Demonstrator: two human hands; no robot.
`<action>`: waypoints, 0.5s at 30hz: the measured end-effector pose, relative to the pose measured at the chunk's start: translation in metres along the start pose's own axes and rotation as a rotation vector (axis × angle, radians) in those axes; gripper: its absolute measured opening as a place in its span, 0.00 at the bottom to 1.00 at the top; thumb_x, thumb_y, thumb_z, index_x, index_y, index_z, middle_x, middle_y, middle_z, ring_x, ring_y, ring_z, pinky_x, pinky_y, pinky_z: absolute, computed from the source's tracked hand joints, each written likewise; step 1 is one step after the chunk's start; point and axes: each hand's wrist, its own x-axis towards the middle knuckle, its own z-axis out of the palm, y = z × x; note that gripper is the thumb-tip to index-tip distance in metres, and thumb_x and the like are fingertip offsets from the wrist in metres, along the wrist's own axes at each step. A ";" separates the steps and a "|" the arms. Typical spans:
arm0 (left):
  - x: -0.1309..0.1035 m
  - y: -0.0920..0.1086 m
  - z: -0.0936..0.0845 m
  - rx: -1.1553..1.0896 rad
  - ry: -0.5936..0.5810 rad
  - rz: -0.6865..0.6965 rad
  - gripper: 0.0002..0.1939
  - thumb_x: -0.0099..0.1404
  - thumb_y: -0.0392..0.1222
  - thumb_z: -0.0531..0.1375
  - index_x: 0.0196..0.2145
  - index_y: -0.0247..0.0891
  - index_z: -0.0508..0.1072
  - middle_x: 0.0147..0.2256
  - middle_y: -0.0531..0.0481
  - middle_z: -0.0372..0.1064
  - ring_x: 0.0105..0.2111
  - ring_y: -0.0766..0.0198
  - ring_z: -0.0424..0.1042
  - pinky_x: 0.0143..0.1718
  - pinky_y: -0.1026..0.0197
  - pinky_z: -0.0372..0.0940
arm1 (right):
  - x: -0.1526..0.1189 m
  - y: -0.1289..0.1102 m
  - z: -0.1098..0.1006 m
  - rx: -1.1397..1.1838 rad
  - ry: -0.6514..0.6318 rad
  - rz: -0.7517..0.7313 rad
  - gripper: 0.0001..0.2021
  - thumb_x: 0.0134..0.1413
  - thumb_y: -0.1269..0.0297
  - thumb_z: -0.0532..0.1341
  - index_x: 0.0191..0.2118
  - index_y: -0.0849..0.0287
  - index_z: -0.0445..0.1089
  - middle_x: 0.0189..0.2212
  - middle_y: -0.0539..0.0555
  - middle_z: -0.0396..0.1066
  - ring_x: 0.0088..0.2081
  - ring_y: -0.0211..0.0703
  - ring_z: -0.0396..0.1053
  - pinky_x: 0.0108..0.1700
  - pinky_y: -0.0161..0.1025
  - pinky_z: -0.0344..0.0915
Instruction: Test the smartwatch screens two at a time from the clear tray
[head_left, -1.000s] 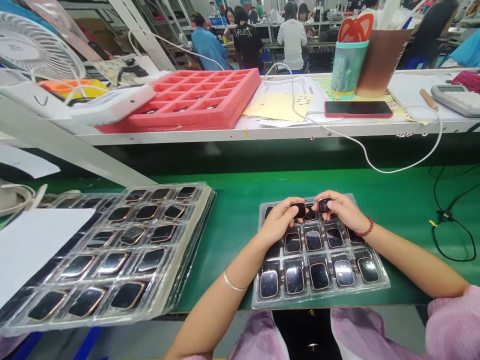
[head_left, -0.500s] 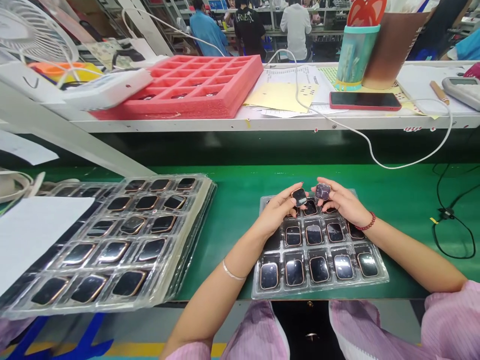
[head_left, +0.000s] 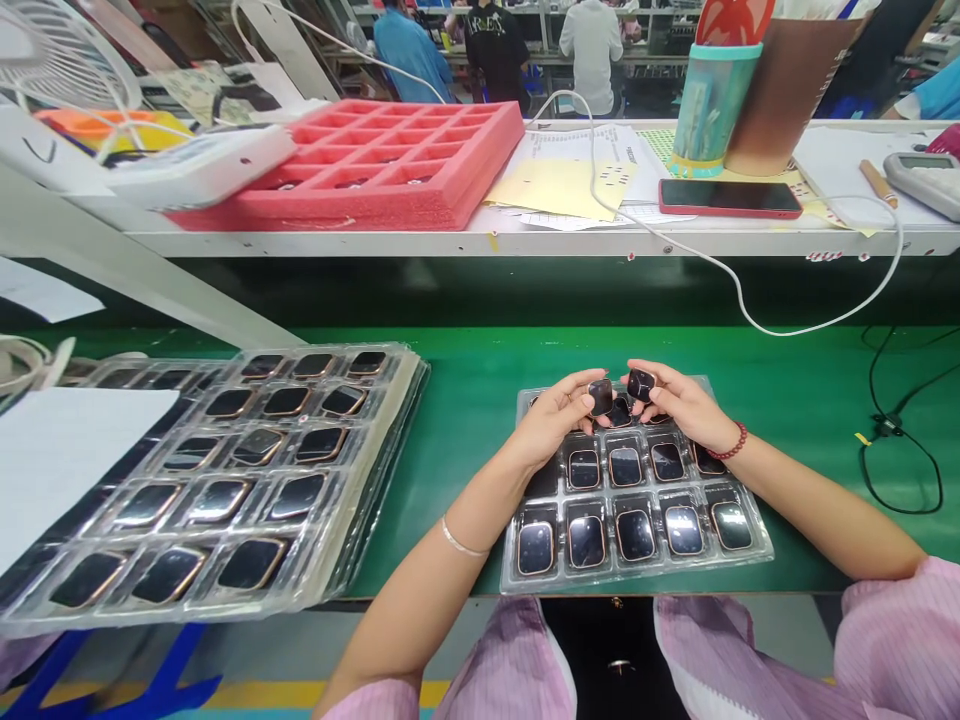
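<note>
My left hand (head_left: 551, 418) holds a dark, square watch-like piece (head_left: 601, 397) between thumb and fingers. In my right hand (head_left: 688, 404) is a second dark square piece (head_left: 641, 385), pinched close beside the first, with a small gap between them. Both hands are above the back rows of a clear plastic tray (head_left: 637, 578). Dark square pieces with copper-coloured rims, such as one at the front (head_left: 586, 541), lie in its pockets. My fingers and the held pieces cover part of the back row.
Stacked clear trays (head_left: 296, 590) of similar pieces stand at the left beside white paper (head_left: 82, 440). On the raised shelf (head_left: 555, 243) are red foam (head_left: 450, 205), a phone (head_left: 729, 198) and a teal cup (head_left: 709, 115). A black cable (head_left: 889, 424) lies right. People are in the background.
The piece in my right hand has turned and its face looks darker. The piece in my left hand is also tilted differently. The whole view has shifted slightly.
</note>
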 end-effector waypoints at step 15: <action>0.000 0.002 0.005 0.135 0.033 0.042 0.24 0.61 0.46 0.67 0.53 0.35 0.73 0.42 0.43 0.77 0.34 0.62 0.77 0.30 0.65 0.65 | 0.000 -0.006 0.005 0.005 0.005 0.002 0.19 0.59 0.59 0.65 0.55 0.56 0.68 0.48 0.58 0.77 0.32 0.40 0.75 0.35 0.41 0.76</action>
